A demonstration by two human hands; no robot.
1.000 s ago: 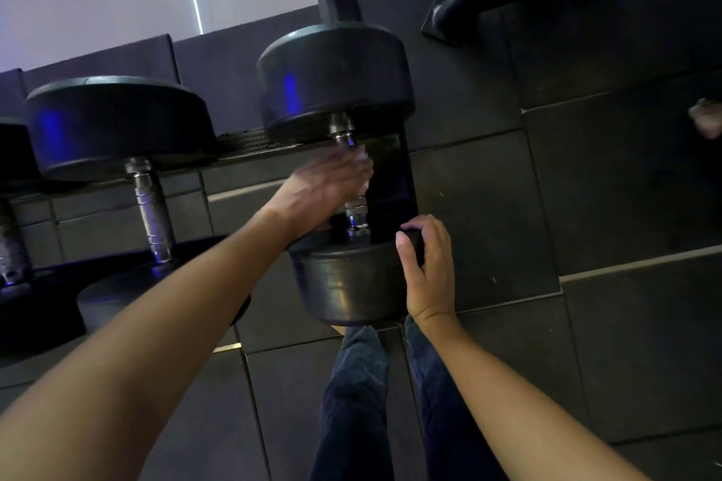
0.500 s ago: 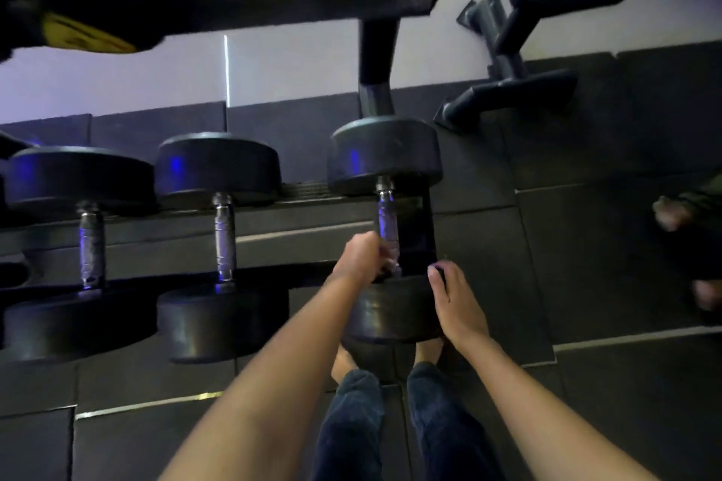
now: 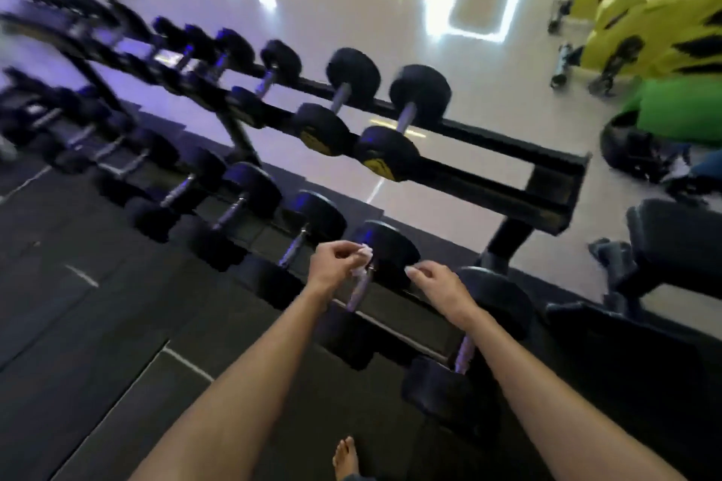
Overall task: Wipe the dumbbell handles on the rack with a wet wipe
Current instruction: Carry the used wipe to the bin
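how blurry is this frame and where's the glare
Head view: motion blur smears the whole frame, worst along the left of the rack; the left hand and wet wipe are readable; white light glares off the pale floor; wide-angle lens bends the rack rails.

Dumbbells (image 3: 385,152) lie on the rack's (image 3: 547,183) two tiers, a bench (image 3: 672,246) to its right.

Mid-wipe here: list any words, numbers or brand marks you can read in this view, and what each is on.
No text can be read; the frame is motion-blurred.
Left yellow label, on an upper-rack dumbbell end: dark print, too blurred to read.
Right yellow label, on the next dumbbell end: also unreadable.
Wet wipe in the left hand: no print visible.
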